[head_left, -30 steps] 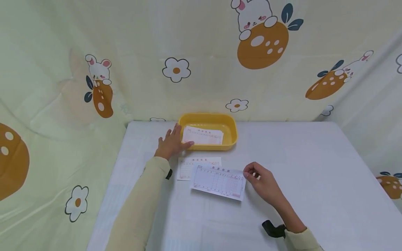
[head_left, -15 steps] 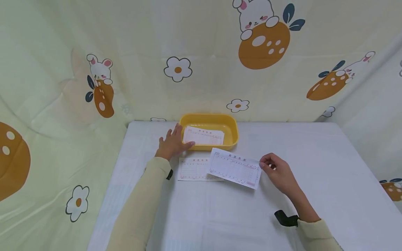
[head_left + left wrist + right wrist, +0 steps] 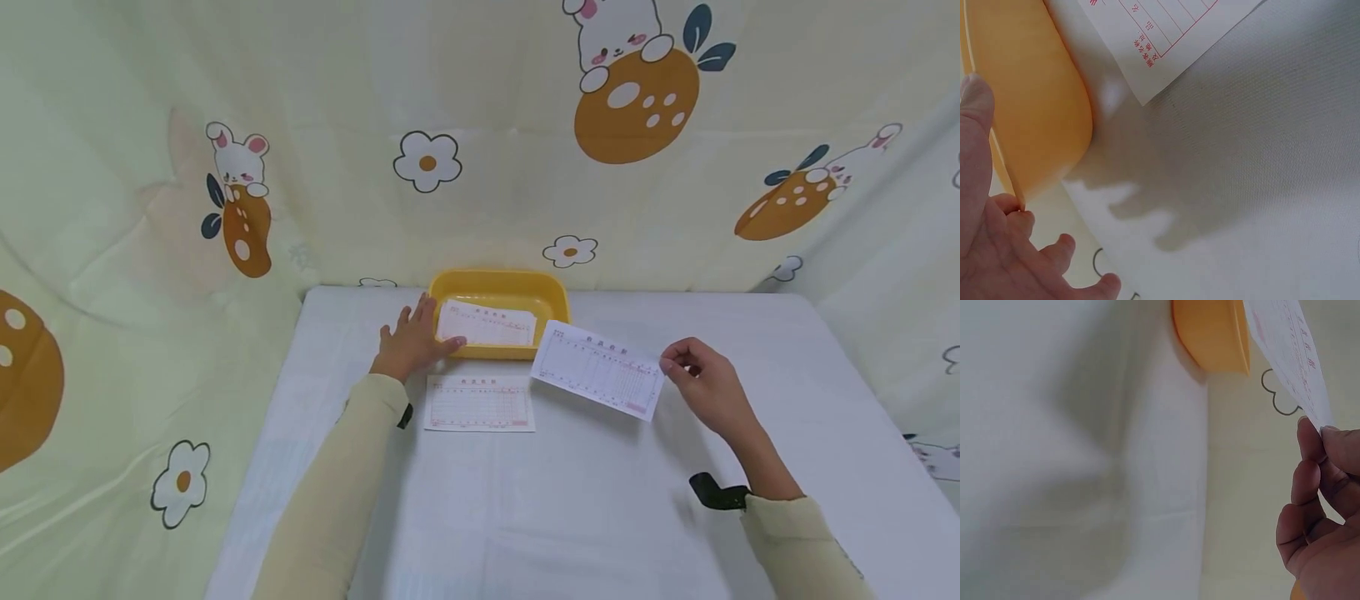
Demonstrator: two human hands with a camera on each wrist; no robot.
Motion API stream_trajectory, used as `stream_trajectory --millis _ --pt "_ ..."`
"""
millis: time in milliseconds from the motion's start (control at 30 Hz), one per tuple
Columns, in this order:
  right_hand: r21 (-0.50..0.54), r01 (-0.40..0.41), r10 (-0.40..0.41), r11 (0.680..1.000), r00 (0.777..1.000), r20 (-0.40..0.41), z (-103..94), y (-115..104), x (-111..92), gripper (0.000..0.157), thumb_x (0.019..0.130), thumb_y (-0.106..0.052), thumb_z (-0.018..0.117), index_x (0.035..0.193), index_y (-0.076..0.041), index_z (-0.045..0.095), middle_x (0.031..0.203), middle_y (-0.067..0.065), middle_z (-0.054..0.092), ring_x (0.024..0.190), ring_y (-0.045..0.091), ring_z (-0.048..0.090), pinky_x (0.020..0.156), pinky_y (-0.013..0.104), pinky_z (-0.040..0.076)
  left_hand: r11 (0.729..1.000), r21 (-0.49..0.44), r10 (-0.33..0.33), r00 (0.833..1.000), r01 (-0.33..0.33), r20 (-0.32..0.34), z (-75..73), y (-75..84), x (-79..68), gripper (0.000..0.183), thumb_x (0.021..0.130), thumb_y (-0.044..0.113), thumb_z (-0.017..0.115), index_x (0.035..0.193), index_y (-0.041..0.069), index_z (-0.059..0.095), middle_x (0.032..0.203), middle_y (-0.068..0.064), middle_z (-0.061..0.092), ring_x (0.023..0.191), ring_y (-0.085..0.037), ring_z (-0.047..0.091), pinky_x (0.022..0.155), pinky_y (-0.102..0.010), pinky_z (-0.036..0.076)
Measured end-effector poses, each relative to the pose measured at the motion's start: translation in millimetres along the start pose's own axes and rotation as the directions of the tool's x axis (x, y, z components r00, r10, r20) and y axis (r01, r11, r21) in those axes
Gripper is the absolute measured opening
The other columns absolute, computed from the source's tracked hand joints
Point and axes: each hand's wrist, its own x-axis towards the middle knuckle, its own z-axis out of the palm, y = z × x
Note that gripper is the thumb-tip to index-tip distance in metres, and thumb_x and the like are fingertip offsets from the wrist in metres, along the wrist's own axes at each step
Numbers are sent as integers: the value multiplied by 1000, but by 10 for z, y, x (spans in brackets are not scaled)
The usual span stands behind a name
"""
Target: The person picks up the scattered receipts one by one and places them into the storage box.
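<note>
Between thumb and index finger, my right hand pinches the right edge of a white receipt form printed with a table. The form slants down to the right, and its upper left corner overlaps the tray's front right corner. The right wrist view shows the form nearly edge-on at the fingertips. My left hand rests on the left end of the yellow tray, fingers spread and thumb over the front rim. Inside the tray lie similar forms. Another receipt form with red print lies flat in front of it.
A white cloth covers the table. Right behind the tray hangs a pale curtain printed with rabbits and flowers. Black wrist mounts show at the sleeves.
My right hand has carried its receipt form to the right and away from me, uncovering the form on the table. My left hand has stayed at the tray.
</note>
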Motion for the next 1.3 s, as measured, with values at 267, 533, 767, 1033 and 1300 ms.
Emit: stream_trajectory --millis 267,533,767,1033,1300 --pt "-8 -3 3 1000 1000 4 -68 -113 331 14 110 -6 58 119 4 61 108 20 65 98 33 56 78 26 43 1000 20 -9 1000 9 0 -25 -18 -24 103 101 60 67 173 13 11 180 -8 7 163 -39 9 126 -70 10" --pt "17 42 -42 999 999 27 7 -363 679 14 110 -7 58 119 3 61 108 20 66 96 33 56 78 33 44 1000 18 -15 1000 15 2 -22 -11 -44 102 101 59 67 173 13 10 180 -8 7 163 -39 9 126 -70 9" --pt "46 74 -77 996 994 75 210 -609 961 12 110 -5 57 118 3 61 108 21 65 99 36 58 79 38 48 999 9 -36 999 36 -10 -3 -14 -70 103 101 60 68 173 13 11 180 -8 7 163 -39 9 126 -70 9" --pt "102 62 -76 993 986 148 487 -791 1156 10 109 -1 56 116 4 60 109 22 64 102 37 58 85 43 50 999 3 -35 999 35 -11 75 -16 -88 103 100 61 68 173 14 11 180 -7 8 163 -39 11 125 -70 10" --pt "89 56 -72 994 980 184 655 -934 1262 10 109 -1 57 117 4 60 107 20 62 97 35 56 84 39 52 999 24 -26 999 27 -18 117 52 -119 103 101 62 66 173 14 12 180 -6 8 163 -38 12 125 -71 13"
